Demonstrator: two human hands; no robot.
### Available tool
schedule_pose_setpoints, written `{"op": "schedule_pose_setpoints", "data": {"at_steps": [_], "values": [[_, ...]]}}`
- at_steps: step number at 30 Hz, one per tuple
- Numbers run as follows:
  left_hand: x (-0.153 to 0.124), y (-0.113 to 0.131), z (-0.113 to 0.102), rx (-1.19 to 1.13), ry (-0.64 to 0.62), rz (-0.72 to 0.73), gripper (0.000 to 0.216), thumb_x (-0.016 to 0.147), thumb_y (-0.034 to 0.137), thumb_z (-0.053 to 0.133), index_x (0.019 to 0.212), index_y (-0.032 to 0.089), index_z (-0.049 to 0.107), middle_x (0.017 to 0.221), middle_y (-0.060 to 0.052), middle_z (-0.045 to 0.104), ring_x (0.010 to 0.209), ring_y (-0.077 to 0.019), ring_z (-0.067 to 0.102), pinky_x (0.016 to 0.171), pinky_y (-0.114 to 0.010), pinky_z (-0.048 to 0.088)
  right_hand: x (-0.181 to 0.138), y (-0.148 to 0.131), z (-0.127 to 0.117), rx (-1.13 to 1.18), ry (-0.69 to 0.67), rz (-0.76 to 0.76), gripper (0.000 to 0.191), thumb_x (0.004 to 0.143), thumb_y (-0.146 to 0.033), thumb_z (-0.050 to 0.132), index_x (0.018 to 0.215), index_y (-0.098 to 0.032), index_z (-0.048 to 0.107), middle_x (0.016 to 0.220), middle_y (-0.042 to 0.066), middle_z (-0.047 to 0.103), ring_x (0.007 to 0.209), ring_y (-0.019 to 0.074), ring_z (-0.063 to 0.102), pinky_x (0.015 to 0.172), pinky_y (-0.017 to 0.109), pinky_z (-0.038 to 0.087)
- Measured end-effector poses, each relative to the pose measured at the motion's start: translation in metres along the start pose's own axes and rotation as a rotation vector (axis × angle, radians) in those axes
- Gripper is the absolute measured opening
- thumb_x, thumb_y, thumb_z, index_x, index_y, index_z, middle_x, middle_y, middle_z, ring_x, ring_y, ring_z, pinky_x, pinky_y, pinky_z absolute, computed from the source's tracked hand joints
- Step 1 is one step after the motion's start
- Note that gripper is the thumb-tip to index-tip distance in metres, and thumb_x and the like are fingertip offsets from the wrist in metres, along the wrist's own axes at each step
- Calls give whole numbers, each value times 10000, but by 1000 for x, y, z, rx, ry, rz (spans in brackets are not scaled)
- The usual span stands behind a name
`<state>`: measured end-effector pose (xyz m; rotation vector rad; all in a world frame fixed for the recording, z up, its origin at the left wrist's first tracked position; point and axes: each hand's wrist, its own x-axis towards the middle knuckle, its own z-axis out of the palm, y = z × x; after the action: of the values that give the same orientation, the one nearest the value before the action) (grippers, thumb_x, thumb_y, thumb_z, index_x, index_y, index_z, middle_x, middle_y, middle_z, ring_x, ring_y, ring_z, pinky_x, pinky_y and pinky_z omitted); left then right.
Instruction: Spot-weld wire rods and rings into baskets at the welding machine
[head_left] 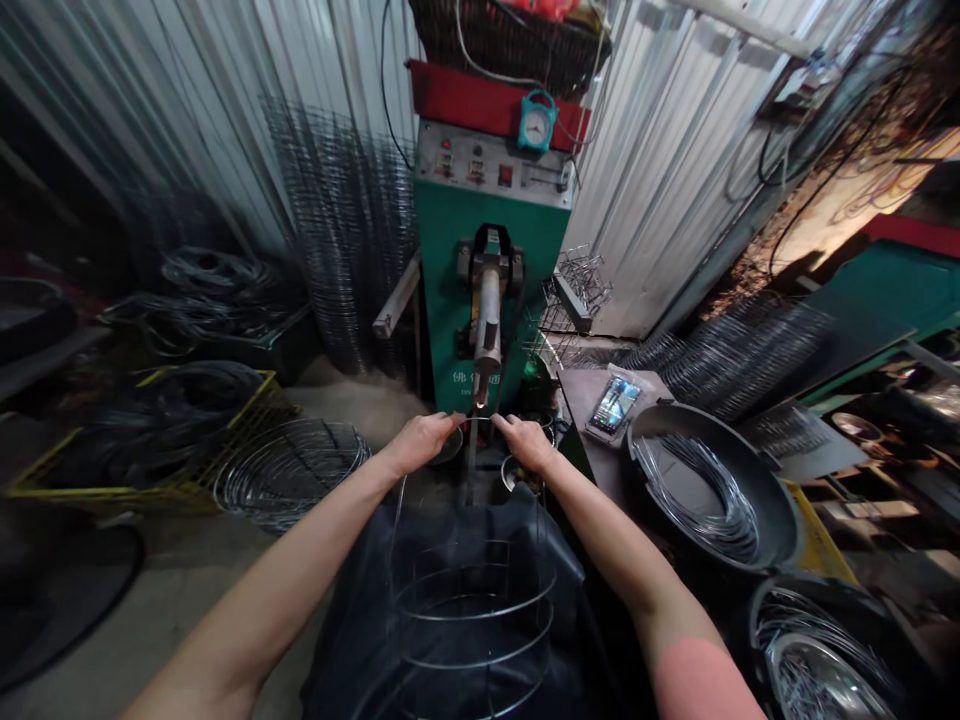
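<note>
A round wire cage (477, 616), made of thin rings joined by upright wires, rests over a dark apron (352, 610) on my lap. My left hand (426, 442) pinches the wire at its far end, with the fingers closed. Opposite it, my right hand (526, 442) grips the same stretch of wire. That wire spans between both hands just below the tip of the metal electrode arm (489, 310). The arm juts from a green spot-welding machine (442, 250). Whether wire and tip touch, I cannot tell.
Stacked wire rings (337, 230) lean against the corrugated wall. A yellow crate (142, 495) and a loose wire basket (292, 470) stand left. On the right are a phone (615, 402), a black basin (784, 520) of bent wires and a metal bowl (817, 680) of small wire pieces.
</note>
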<state>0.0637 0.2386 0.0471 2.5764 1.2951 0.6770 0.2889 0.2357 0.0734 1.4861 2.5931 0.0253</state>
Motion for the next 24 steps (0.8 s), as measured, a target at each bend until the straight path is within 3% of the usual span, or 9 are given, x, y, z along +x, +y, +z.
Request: {"op": "schedule_pose_setpoints", "data": {"at_steps": [8, 24], "values": [[26, -8, -4, -8, -27, -109, 272, 823, 172, 432, 1034, 229, 594, 763, -34, 619, 729, -164, 596, 658, -245, 410, 18, 10, -10, 29, 49, 51, 440, 890, -151, 265, 1312, -232, 361, 1077, 117, 588, 923, 221, 599, 734, 290, 436], [31, -5, -12, -195, -33, -162, 254, 838, 285, 384, 939, 207, 603, 758, -10, 653, 728, -154, 600, 652, -235, 404, 24, 16, -5, 175, 127, 40, 324, 929, -254, 285, 1182, -261, 487, 1028, 53, 644, 904, 176, 593, 691, 232, 373]]}}
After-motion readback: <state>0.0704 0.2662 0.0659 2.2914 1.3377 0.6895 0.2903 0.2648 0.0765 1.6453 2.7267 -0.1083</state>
